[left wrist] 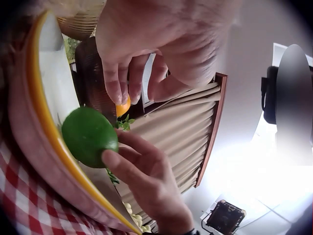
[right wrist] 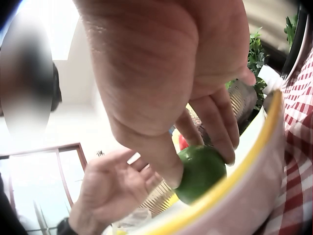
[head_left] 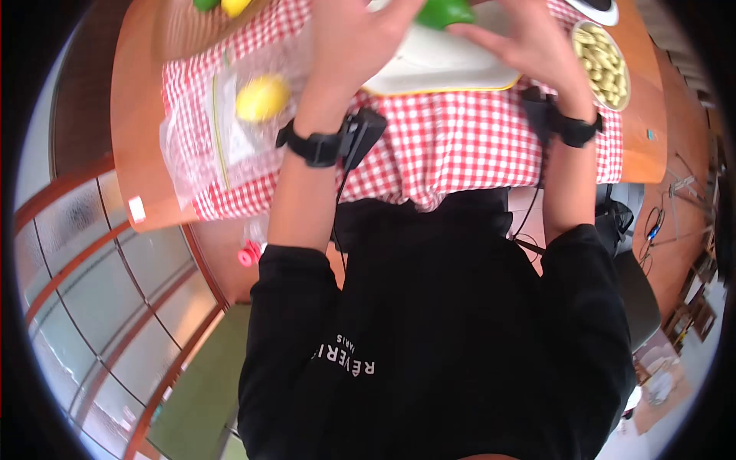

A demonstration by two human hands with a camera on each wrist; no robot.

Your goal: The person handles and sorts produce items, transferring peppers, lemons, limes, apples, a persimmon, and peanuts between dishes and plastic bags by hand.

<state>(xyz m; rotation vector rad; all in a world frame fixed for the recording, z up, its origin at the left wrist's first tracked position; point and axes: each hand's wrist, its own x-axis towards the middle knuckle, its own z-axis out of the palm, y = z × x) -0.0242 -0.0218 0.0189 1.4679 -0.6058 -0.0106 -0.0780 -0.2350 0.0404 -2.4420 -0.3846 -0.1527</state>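
My right hand (head_left: 537, 50) pinches a green lime (right wrist: 201, 171) between thumb and fingertips. The lime is held at the yellow rim of a white oblong dish (head_left: 437, 69). In the left wrist view the lime's rounded side faces the camera, in front of the dish's inside. My left hand (head_left: 356, 46) hovers over the dish's left side, its fingers loosely bent with nothing between them. In the right wrist view that left hand (right wrist: 110, 191) shows its palm beyond the lime. To its left, a yellow lemon (head_left: 262, 98) lies on a clear plastic zip bag (head_left: 203, 146).
A red-and-white checked cloth (head_left: 468, 146) covers much of the wooden table (head_left: 146, 169). At the right stands a bowl of pale nuts (head_left: 602, 65). A basket (head_left: 180, 34) with yellow and green fruit is at the back left. Cables hang from both wrist cameras.
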